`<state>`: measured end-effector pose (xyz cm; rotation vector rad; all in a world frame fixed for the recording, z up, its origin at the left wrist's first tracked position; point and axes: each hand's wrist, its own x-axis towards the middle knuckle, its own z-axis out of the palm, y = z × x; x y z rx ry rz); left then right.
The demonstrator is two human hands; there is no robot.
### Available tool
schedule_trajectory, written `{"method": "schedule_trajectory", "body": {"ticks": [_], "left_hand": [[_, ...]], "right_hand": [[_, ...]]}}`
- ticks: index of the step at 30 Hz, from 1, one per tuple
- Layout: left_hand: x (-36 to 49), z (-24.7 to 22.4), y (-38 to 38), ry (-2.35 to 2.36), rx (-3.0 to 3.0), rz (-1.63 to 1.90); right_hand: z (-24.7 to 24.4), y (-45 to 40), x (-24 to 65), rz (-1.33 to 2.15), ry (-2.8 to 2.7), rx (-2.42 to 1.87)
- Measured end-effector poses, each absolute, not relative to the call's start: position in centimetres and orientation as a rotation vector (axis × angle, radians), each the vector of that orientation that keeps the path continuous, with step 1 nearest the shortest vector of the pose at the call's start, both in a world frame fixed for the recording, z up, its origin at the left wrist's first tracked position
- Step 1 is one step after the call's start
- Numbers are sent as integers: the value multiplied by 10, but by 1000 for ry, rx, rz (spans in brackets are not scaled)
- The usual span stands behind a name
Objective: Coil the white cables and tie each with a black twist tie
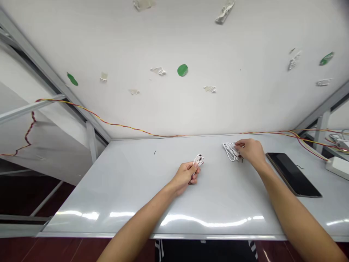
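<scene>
White cable bundle (198, 161) gripped in your closed left hand (184, 178); a second white cable coil (229, 151) lies on the desk (122, 182), touched by your curled right hand (252, 153), grip unclear.

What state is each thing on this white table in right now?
Left hand, closed around a cable bundle
White cable bundle, tightly gathered, held in the air
Right hand, fingers on a coiled cable
White coiled cable, loosely looped, on the table
Flat black tablet, lying flat, screen dark
White power strip, lying with wires beside it
Twisted red-and-yellow wire, slack, running along the wall
</scene>
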<state>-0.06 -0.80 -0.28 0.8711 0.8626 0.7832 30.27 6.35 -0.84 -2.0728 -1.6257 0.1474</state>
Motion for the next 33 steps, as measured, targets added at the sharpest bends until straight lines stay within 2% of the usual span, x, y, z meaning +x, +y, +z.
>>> {"method": "schedule_trajectory", "body": {"ticks": [4,7,10,15,19,23,28,33], "left_hand": [[0,-2,-8,865,882,778],[-1,-2,-9,842,922,764],[-1,-2,-10,769,991,729],[-2,0,-12,680,1102,666],[-1,-1,-12,657,1140,664],[-1,-5,-11,673,1149,670],[-2,-7,-8,710,1147,688],[-2,-4,-6,772,1127,784]], "right_hand": [[-6,64,300,-31,-1500,-2083],[-2,62,292,-135,-1452,-1845],[5,57,273,201,-1324,-1540],[7,36,222,1229,-1087,-1178],[2,17,192,1703,-1004,-1034],[-2,6,180,1905,-1055,-910],[1,4,178,1834,-1140,-972],[5,4,179,1894,-1158,-835]]}}
